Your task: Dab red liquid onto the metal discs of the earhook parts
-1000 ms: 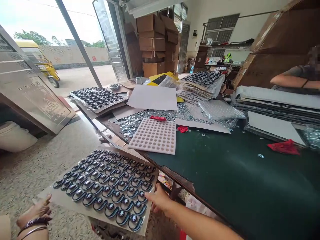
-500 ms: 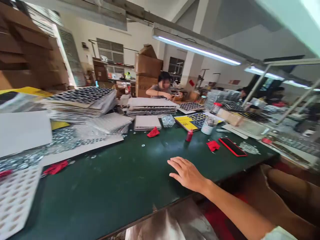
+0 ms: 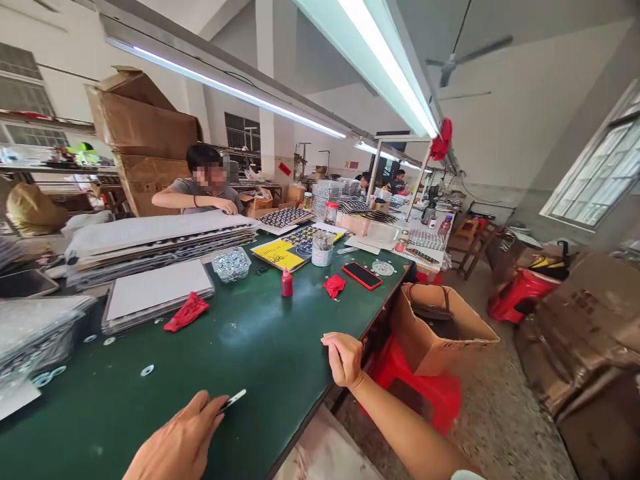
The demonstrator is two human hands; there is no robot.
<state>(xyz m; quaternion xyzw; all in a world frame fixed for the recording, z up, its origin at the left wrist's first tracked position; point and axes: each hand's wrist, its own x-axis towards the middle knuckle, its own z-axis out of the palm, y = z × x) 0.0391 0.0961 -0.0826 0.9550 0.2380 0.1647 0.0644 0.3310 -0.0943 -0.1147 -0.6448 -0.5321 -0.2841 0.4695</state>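
Note:
My left hand [image 3: 175,437] is low over the green tabletop, closed on a slim tool [image 3: 235,399] with a pale flat tip. The rest of the tool is dark or covered by my fingers, so its kind is unclear. By the table's front edge is my right hand [image 3: 344,357], its fingers curled in and nothing visible in them. Beyond it lie a crumpled red cloth [image 3: 335,286] and a red-edged phone [image 3: 363,275]. A small red squeeze bottle [image 3: 287,283] stands upright farther back. Near my left hand lies a small ring-shaped piece [image 3: 147,371].
Another red cloth [image 3: 187,311] lies beside stacked white sheets [image 3: 157,290]. A clear tub of small parts [image 3: 231,264] and a white jar [image 3: 323,249] stand behind. Across the table sits a person [image 3: 205,183]. An open carton [image 3: 443,327] rests on a red stool [image 3: 440,403] at the right.
The view has swung right. My left hand has come into view with the slim tool. My right hand, spread over the table before, is now curled at its edge.

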